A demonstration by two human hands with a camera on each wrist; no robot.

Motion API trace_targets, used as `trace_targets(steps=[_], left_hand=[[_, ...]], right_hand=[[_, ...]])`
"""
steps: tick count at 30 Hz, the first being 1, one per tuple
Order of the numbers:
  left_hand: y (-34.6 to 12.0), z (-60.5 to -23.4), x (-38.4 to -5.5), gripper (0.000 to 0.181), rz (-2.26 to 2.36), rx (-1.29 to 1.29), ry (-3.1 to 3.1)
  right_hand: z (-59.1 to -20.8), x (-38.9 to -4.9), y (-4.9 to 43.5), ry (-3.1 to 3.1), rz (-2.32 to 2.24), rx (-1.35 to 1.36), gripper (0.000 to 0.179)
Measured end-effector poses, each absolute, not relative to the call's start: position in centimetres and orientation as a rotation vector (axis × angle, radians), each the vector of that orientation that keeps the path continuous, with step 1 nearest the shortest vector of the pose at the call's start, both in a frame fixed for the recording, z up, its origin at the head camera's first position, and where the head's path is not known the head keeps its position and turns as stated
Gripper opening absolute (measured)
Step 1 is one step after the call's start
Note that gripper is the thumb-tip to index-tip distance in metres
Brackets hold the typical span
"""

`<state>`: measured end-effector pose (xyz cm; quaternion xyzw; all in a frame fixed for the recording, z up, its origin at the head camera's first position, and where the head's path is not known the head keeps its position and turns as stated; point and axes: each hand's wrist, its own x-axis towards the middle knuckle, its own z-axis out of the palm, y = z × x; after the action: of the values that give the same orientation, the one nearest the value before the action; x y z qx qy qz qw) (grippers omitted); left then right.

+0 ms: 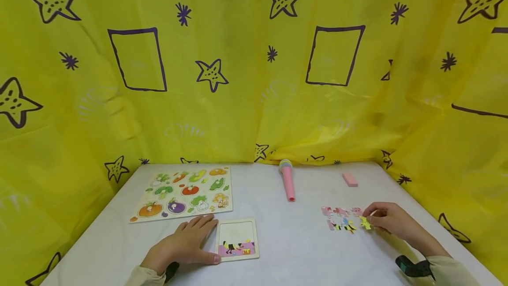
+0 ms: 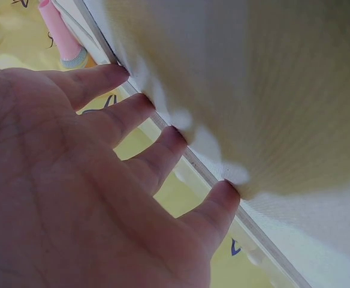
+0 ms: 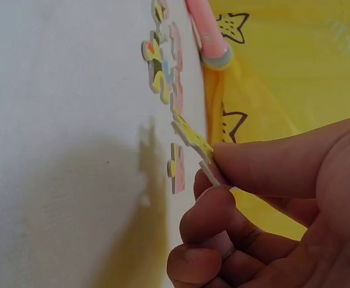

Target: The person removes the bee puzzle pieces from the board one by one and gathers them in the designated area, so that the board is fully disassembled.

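My left hand (image 1: pixel 184 241) lies flat with fingers spread beside a square wooden puzzle tray (image 1: pixel 237 221); its thumb touches the lower left corner. In the left wrist view its fingers (image 2: pixel 214 207) reach a thin board edge. Bee-pattern pieces fill the tray's lower part. My right hand (image 1: pixel 390 220) pinches a yellow jigsaw piece (image 3: pixel 193 139) between thumb and forefinger, tilted just above the table. Several loose pink, yellow and black jigsaw pieces (image 1: pixel 341 212) lie left of this hand.
A vegetable peg board (image 1: pixel 178 191) lies at the back left. A pink toy microphone (image 1: pixel 288 184) lies at the back middle, with a pink block (image 1: pixel 350 179) to its right. Yellow star-printed curtains (image 1: pixel 246 114) enclose the white table (image 1: pixel 293 250).
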<state>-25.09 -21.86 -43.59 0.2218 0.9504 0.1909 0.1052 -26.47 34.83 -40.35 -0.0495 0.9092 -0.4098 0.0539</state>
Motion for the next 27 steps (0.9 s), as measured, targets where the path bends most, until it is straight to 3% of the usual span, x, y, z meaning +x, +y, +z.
trace_targets(steps=[16,27], left_hand=[[-21.0,-41.5,-23.9,0.104,0.505,0.604,2.807],[-21.9,-43.3,-25.0,0.113,0.523,0.665,2.821]], right_hand=[[-41.3,-27.2,33.7,2.891,-1.069,-0.116,0.01],[-41.2,-27.3,33.7,2.907,-1.015,-0.117,0.014]])
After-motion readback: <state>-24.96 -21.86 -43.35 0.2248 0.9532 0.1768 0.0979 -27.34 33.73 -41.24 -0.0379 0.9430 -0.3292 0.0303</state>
